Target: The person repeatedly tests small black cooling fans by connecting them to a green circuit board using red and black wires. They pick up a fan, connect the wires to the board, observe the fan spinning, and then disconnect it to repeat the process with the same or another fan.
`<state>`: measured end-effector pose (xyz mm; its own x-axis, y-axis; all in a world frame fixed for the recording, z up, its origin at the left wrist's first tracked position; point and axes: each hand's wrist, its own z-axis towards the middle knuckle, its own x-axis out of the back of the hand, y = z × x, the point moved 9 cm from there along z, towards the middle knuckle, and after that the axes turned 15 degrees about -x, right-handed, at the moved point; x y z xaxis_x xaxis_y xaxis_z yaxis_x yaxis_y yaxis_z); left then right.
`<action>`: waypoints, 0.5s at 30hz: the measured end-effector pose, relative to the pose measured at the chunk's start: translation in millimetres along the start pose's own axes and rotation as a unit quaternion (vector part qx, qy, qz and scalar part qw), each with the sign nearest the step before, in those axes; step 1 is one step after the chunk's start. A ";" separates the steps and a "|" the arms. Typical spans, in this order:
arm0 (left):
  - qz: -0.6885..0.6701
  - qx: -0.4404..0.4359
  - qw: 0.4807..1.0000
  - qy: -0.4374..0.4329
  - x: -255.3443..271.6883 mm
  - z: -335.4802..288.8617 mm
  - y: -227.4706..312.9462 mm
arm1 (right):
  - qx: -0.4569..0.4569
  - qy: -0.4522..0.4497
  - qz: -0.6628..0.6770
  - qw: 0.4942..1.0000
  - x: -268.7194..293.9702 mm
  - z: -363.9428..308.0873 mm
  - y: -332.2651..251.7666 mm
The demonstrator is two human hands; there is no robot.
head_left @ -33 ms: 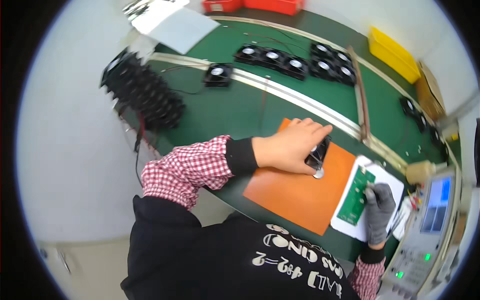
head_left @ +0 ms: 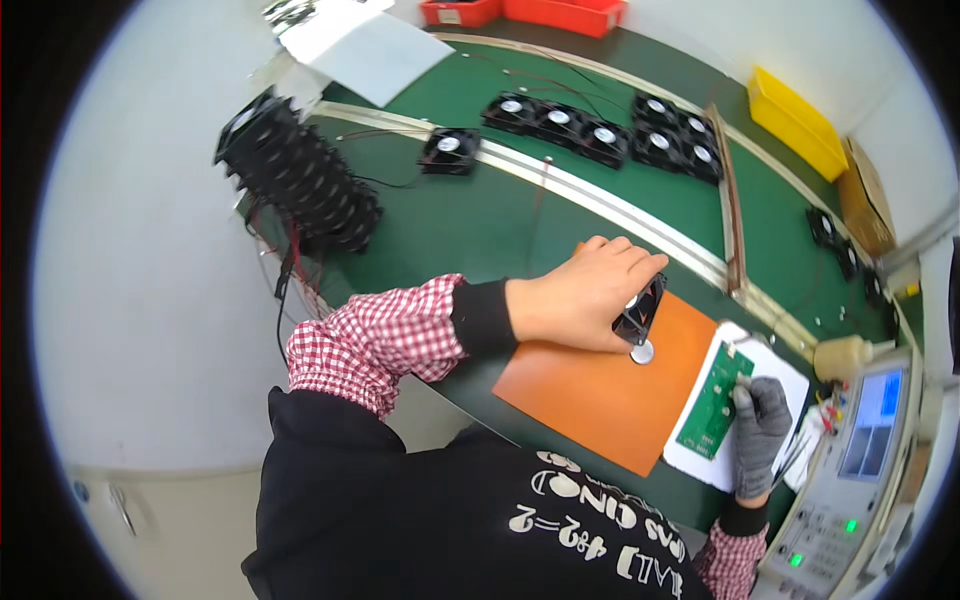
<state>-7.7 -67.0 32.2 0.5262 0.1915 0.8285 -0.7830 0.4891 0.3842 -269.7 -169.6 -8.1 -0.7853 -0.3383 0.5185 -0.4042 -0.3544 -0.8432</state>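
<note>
My bare left hand [head_left: 580, 297] is closed round a small black cooling fan [head_left: 640, 312], tilted up on its side over an orange mat [head_left: 590, 400]. A round whitish disc [head_left: 642, 352] lies on the mat beside the fan's lower edge. On a white pad [head_left: 685, 455] to the right rests a green circuit board [head_left: 716, 400]. My right hand [head_left: 762, 425], in a grey glove, has its fingers curled and pinched at the board's right edge. Anything between those fingertips is too small to make out.
A tall stack of black fans [head_left: 300, 175] stands at the left. More fans [head_left: 555, 125] sit in rows across the green bench. At the right are an instrument with a screen [head_left: 850, 470], a plastic bottle [head_left: 840, 358] and a yellow bin [head_left: 795, 125]. Paper sheets [head_left: 375, 55] lie at the back left.
The whole view has shifted slightly, so the bench appears a little further right. Slightly more of the whitish disc shows below the fan. Both hands keep nearly the same pose.
</note>
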 end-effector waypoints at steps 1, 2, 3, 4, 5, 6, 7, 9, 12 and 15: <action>0.006 -0.018 0.999 0.034 22.0 -2.6 11.1 | -0.011 0.002 -0.012 1.000 -0.1 -1.6 -3.0; -0.033 -0.024 0.996 0.084 49.5 -12.2 21.8 | -0.012 0.002 -0.023 1.000 -2.7 -1.8 -4.5; -0.072 -0.029 0.988 0.132 81.7 -25.8 36.4 | 0.003 -0.005 -0.031 1.000 -6.7 -1.7 -11.4; -0.125 -0.005 0.985 0.116 113.7 -37.1 49.8 | 0.014 -0.008 -0.039 0.999 -8.5 -2.2 -16.2; -0.279 0.023 0.947 0.159 133.8 -52.6 49.2 | 0.013 -0.012 -0.042 0.999 -6.1 -3.1 -14.9; -0.382 0.046 0.889 0.250 163.8 -68.2 57.9 | 0.013 -0.020 -0.039 0.999 -6.6 -2.9 -15.3; -0.393 0.051 0.872 0.288 191.9 -81.0 68.5 | 0.012 -0.025 -0.035 0.999 -7.1 -2.7 -14.6; -0.159 0.062 0.940 0.296 254.5 -108.4 94.0 | 0.004 -0.017 -0.021 1.000 -5.5 -2.0 -13.0; 0.222 0.152 0.939 0.213 322.9 -144.4 97.8 | 0.008 -0.010 -0.021 1.000 -3.9 -2.7 -12.4; 0.389 0.247 0.883 0.090 363.2 -182.7 75.1 | 0.002 -0.021 -0.022 1.000 -7.8 -1.1 -11.3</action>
<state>185.1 194.7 287.6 -0.2256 0.4605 0.8585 -0.9564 -0.2725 -0.1051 -259.5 -162.0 -2.7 -0.7460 -0.3590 0.5609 -0.4362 -0.3730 -0.8189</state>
